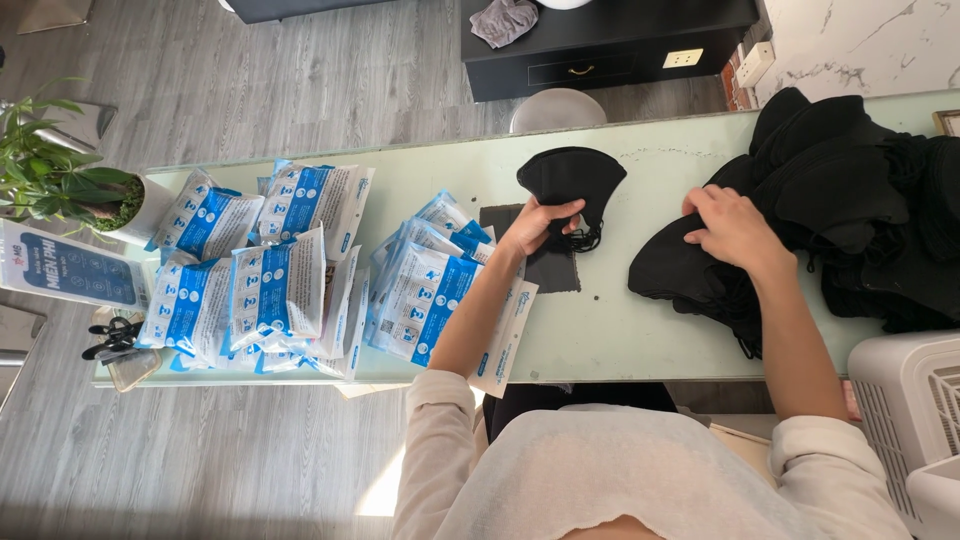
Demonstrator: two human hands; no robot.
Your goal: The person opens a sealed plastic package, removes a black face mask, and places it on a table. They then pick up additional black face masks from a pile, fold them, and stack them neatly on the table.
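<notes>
My left hand (537,224) grips a black fabric face mask (570,180) by its lower edge, holding it over the pale green table (600,330). My right hand (733,228) rests with curled fingers on a heap of black masks (850,210) piled at the table's right end. A dark flat sheet (555,268) lies on the table just under my left hand. Next to my left forearm sits a stack of blue-and-white plastic packets (425,290).
More blue-and-white packets (270,270) are spread over the table's left part. A potted plant (60,180) and a printed card (65,268) stand at the left end, scissors (112,338) near the edge. A white appliance (910,410) stands at lower right, a round stool (557,108) behind the table.
</notes>
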